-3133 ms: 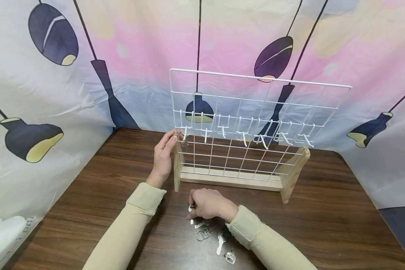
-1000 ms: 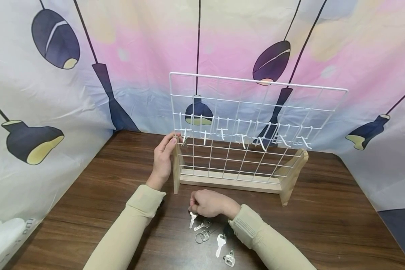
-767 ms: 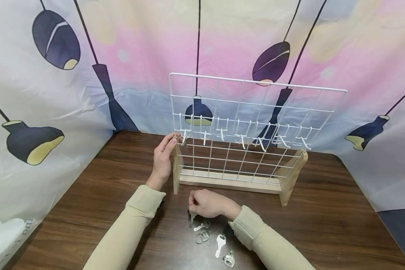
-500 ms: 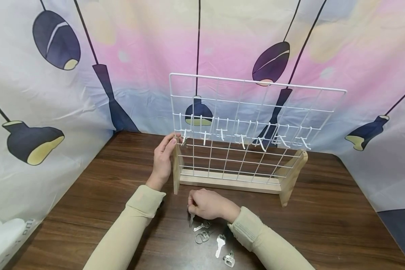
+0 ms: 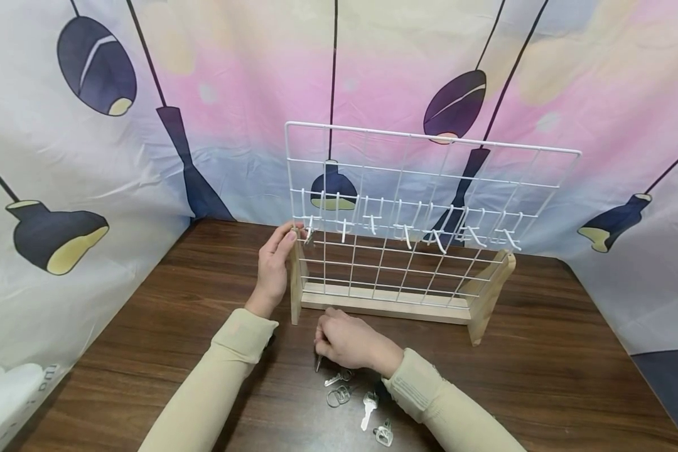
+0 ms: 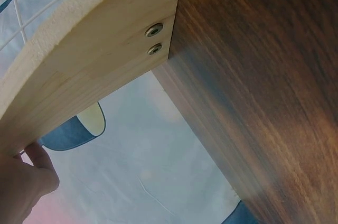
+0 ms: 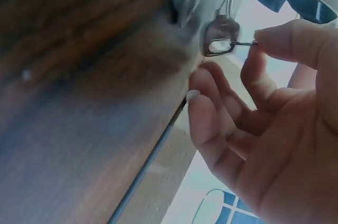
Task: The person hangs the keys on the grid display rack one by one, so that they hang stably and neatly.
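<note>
The key point(image 7: 227, 26) is, for me, the first thing to report: it hangs from a small ring point(image 7: 244, 44), and this ring is pinched between thumb and index finger of the right hand point(image 5: 344, 339). The gap of these fingers is fully closed on the ring; the other fingers bend loosely and hold nothing that I see. From my distance I cannot tell if the key's tip touches the desk point(image 5: 548, 358) or is just above it.

Near this hand, on the side toward the person, four more lots lie loose: an upper key point(image 5: 334, 378), a key ring point(image 5: 333, 398) with a key, a long key point(image 5: 368, 411) and a lower key point(image 5: 384, 433). Beyond stands the rack point(image 5: 387, 304) with seven hooks in a row. On the leftmost hook point(image 5: 311, 223) something metallic seems to hang — I think a key, but it is too small to be sure. On the other six hooks I find nothing hanging.

So I judge the work as early: perhaps one piece is placed, one is in the fingers — and most are left on the desk.

The left hand point(image 5: 273, 270) grips the upper edge of the left wooden upright point(image 6: 90, 60), which I suppose keeps the rack steady. Behind all is the printed cloth point(image 5: 231, 69).
</note>
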